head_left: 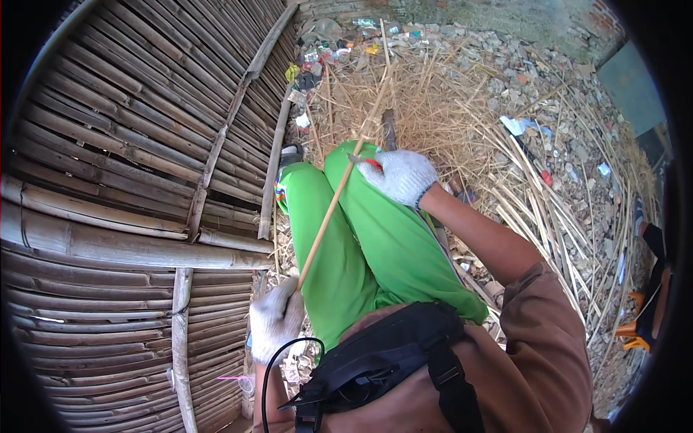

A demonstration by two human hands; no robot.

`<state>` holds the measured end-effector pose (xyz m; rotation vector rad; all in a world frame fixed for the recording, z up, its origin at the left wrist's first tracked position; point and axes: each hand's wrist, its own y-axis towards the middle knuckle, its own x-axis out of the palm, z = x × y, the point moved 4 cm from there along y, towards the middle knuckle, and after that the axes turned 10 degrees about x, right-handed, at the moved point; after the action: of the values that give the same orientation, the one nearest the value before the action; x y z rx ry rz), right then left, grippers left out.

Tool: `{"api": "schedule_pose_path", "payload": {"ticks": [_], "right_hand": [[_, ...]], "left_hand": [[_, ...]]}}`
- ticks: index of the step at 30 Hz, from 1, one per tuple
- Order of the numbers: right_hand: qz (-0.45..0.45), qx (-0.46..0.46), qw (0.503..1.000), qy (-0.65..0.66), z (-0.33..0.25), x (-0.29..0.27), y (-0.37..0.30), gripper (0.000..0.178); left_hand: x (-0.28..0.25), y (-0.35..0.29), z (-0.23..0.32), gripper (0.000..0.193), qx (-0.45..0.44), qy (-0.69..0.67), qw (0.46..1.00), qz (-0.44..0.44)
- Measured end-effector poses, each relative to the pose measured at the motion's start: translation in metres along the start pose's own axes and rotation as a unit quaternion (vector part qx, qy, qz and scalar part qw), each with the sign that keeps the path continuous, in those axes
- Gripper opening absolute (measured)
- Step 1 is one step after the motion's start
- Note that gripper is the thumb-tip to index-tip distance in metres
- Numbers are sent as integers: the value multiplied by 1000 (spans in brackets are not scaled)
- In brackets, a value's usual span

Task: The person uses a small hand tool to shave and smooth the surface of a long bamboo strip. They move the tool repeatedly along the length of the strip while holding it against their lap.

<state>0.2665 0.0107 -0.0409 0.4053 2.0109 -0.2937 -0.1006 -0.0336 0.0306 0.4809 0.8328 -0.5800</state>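
Observation:
A long, thin bamboo stick [325, 224] slants across my green-trousered legs, from beside my left hip to the shavings beyond my knees. My left hand [276, 321], in a white knit glove, is closed around its near end. Over my right knee, my right hand [404, 177], also gloved, is closed on a small red-handled knife [372, 164]. The knife's short grey blade lies against the stick; most of the handle is hidden in the glove. Just past the blade, the stick has a rough, paler joint.
A bamboo-slat wall [130, 137] rises close on my left. Pale shavings [440, 94] cover the ground ahead, with cut bamboo strips [541, 216] to the right among rubble and litter. Another person's dark-clothed leg [655, 245] shows at the right rim, near an orange object [635, 328].

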Motion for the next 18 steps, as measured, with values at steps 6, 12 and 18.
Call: {"api": "schedule_pose_path", "payload": {"ticks": [6, 12, 18], "right_hand": [[-19, 25, 999, -7, -2, 0, -1, 67], [-4, -17, 1000, -3, -2, 2, 3, 64], [-16, -29, 999, -18, -10, -1, 4, 62]], "left_hand": [[-7, -56, -14, 26, -94, -77, 992, 19], [34, 47, -8, 21, 81, -23, 996, 24], [63, 144, -1, 22, 130, -30, 991, 28]]}}
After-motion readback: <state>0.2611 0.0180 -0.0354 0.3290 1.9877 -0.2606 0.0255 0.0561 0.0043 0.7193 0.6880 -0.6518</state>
